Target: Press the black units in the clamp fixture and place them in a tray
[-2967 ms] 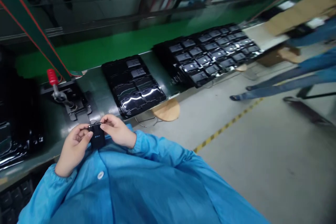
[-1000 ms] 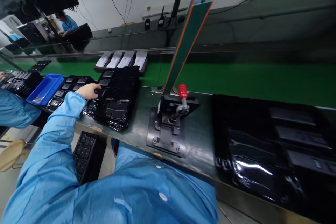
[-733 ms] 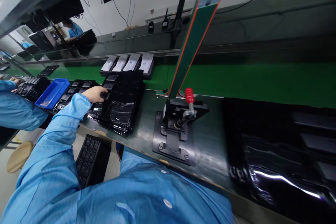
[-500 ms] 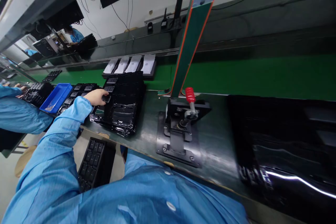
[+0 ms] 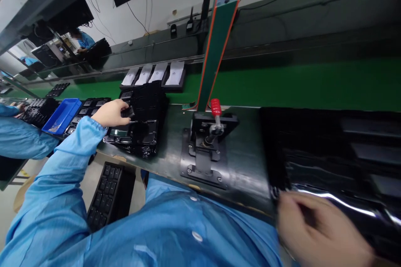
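Note:
My left hand (image 5: 110, 113) is closed on a small black rectangular part (image 5: 128, 112), gripped between thumb and fingers just over a stack of black plastic trays (image 5: 145, 131). Similar parts sit in the stack's far-left pockets. At the lower right, my right hand (image 5: 322, 229) is blurred by motion, its fingers curled; whether it holds anything I cannot make out. It is beside the near edge of shiny black trays (image 5: 338, 150). Between both hands stands a toggle clamp fixture (image 5: 205, 146) with a red handle (image 5: 216, 107), bolted to a metal plate.
Behind the bench runs a green conveyor belt (image 5: 297, 79) carrying a black tray of white packets (image 5: 174, 73). A green post (image 5: 216, 46) rises behind the fixture. Left are a blue bin (image 5: 62, 116) and a co-worker's sleeve (image 5: 28, 135). A filled black tray (image 5: 105, 192) sits below the bench edge.
My right hand has come into view at the lower right. My left hand has lifted the small black part slightly from the tray. The view has shifted a little.

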`<state>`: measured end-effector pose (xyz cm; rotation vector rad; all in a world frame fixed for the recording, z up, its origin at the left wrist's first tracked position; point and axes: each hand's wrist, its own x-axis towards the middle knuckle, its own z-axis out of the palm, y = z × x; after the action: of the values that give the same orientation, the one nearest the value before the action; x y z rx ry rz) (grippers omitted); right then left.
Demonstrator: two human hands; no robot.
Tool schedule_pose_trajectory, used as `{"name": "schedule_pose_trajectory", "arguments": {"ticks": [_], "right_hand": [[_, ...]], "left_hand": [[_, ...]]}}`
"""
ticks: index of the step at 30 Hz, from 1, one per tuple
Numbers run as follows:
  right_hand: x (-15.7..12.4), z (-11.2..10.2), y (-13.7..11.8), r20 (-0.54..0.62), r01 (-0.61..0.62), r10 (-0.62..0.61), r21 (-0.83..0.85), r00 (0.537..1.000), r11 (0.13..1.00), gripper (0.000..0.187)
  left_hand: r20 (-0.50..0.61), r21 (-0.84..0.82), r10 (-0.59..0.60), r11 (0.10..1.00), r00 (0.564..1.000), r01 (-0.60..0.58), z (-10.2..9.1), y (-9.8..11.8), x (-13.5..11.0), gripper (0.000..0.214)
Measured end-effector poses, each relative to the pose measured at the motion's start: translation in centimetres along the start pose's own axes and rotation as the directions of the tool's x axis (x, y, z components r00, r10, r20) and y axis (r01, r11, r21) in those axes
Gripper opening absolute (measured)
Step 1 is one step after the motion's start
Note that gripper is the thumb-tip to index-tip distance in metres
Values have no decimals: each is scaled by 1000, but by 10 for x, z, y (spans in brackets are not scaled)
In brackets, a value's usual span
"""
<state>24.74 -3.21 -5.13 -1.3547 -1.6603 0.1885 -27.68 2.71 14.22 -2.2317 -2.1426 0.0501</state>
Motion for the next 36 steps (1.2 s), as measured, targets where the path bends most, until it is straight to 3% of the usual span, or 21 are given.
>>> {"name": "schedule_pose_trajectory", "arguments": {"ticks": [3,7,10,13,19,26,33,36], "right_hand": [[-11,17,-46,138,166,-195,193,971,967,7],[-27,35,-100,354,148,-375,528,857,837,35],[-38,42,-112,468,72,-415,592,780,803,54],[-45,41,-107,520,21,-376,565,767,825,63],[-53,42,-83,583,-40,-273,467,765,883,58],[-46,56,-63,671,-153,-98,305,735,940,53],[-22,68,-57,672,-138,-9,166,741,976,54],[-8,71,-52,704,-75,-9,88,710,993,58]], "left_hand": [[1,10,65,998,998,-65,-7,61,-25,52],[37,-56,163,985,986,-161,2,141,-57,45],[49,-161,194,970,980,-184,23,183,-74,48],[45,-242,181,956,983,-165,51,209,-82,46],[39,-353,114,931,993,-93,97,233,-81,42],[89,-435,162,894,983,-108,136,245,-59,31],[54,-518,121,852,991,-76,153,253,-43,43],[45,-548,115,834,992,-72,158,252,-41,44]]}}
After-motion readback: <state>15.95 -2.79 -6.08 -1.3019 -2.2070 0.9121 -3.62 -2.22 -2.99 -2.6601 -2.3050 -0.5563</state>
